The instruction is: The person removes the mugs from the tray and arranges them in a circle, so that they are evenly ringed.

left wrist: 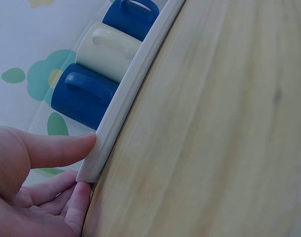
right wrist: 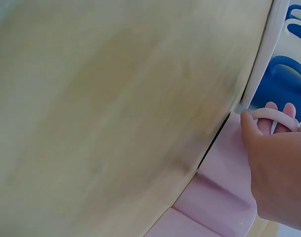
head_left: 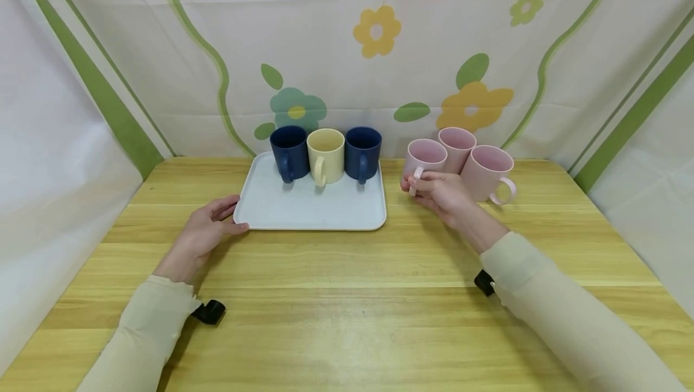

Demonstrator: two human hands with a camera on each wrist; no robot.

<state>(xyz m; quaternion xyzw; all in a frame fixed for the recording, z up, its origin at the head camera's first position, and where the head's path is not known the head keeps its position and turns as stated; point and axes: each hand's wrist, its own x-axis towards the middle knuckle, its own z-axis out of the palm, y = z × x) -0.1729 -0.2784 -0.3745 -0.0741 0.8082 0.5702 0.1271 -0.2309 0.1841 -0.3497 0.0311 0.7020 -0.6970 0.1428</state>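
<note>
A white tray [head_left: 311, 208] lies on the table and carries a cream mug [head_left: 328, 157] between two navy blue mugs [head_left: 290, 151], all upright along its back part. My left hand [head_left: 205, 230] holds the tray's front left corner; in the left wrist view, the thumb [left wrist: 66, 149] lies against the rim and the fingers bend at the corner. To the right of the tray, my right hand [head_left: 441, 196] grips the handle of an upright pink mug [head_left: 427, 154]. Two more pink mugs [head_left: 488, 169] stand close behind and beside it. Some right fingertips are hidden behind the handle.
The wooden table [head_left: 347, 314] stretches in front of the tray and mugs. Behind them hangs a white cloth [head_left: 325, 37] printed with flowers, and similar cloth closes off both sides. A black wrist device [head_left: 210, 312] sits at the left sleeve.
</note>
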